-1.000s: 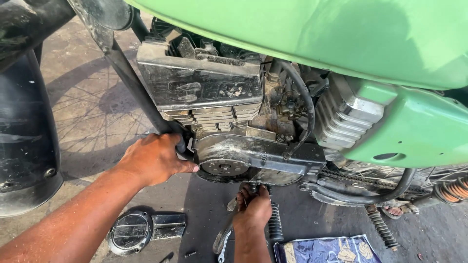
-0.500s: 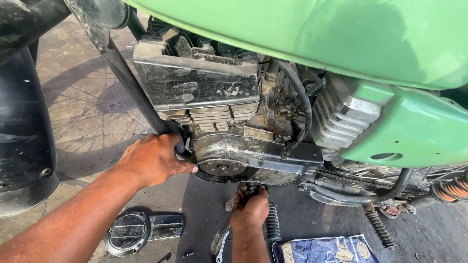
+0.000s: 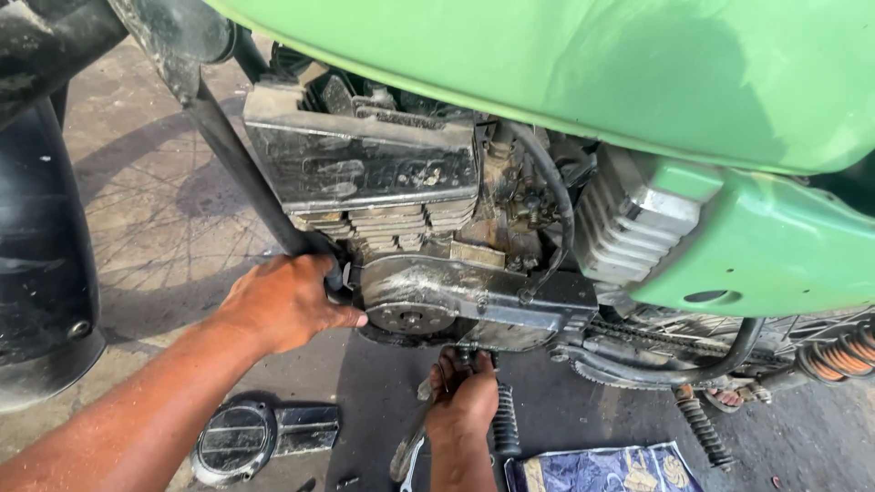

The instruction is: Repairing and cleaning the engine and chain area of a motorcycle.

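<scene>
Seen from the head camera, a person crouched beside a green motorcycle wraps the left hand (image 3: 290, 301) tightly around the black frame downtube (image 3: 239, 173), apparently to brace against the machine, while the right hand (image 3: 463, 401) reaches under the engine case (image 3: 460, 296), fingers closed on a spanner (image 3: 407, 448). The spanner hangs below the case, its long axis running steeply from the fitting down and slightly left toward the ground, likely angled so for turning room. A removed round engine cover (image 3: 244, 439) lies on the concrete beside a patterned cloth (image 3: 602, 469).
</scene>
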